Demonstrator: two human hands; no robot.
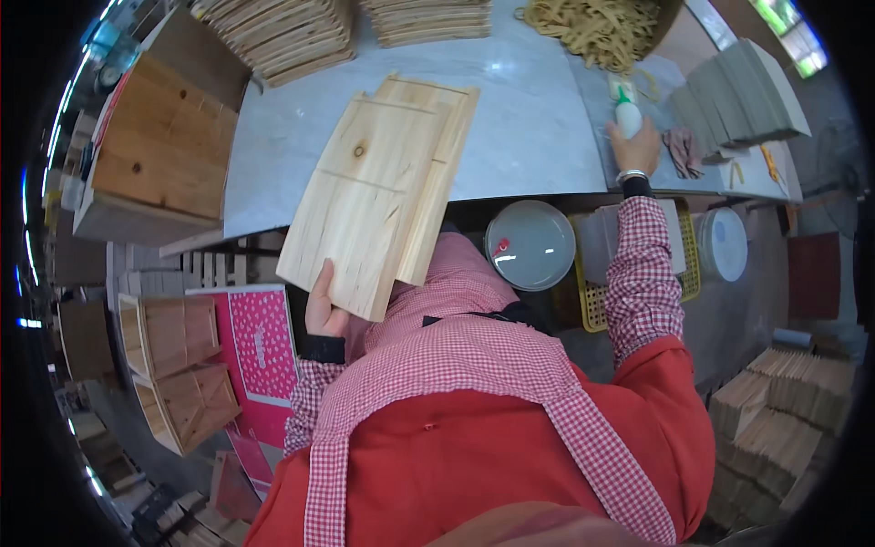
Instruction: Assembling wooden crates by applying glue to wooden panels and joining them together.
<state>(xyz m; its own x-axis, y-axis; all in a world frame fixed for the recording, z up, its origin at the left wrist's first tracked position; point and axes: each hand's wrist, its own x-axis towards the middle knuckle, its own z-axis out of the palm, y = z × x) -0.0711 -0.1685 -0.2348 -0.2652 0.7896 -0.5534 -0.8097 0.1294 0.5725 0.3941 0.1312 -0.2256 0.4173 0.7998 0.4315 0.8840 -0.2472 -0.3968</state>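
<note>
My left hand [324,310] grips the near edge of a pale wooden panel [365,191] that lies tilted over the front edge of the grey worktable [529,128]. A second, narrower board [442,173] lies under it on the right side. My right hand [636,150] reaches far to the right on the table and closes round a white glue bottle [628,114] with a green tip, standing upright.
Stacks of thin wooden slats [283,32] line the table's far edge, next to a heap of tan bands [597,27]. A wooden box [164,155] stands at left. Grey boards [743,91] lie at right. Below the table are a lidded bucket [530,244], a yellow crate [592,301] and wooden crates [182,365].
</note>
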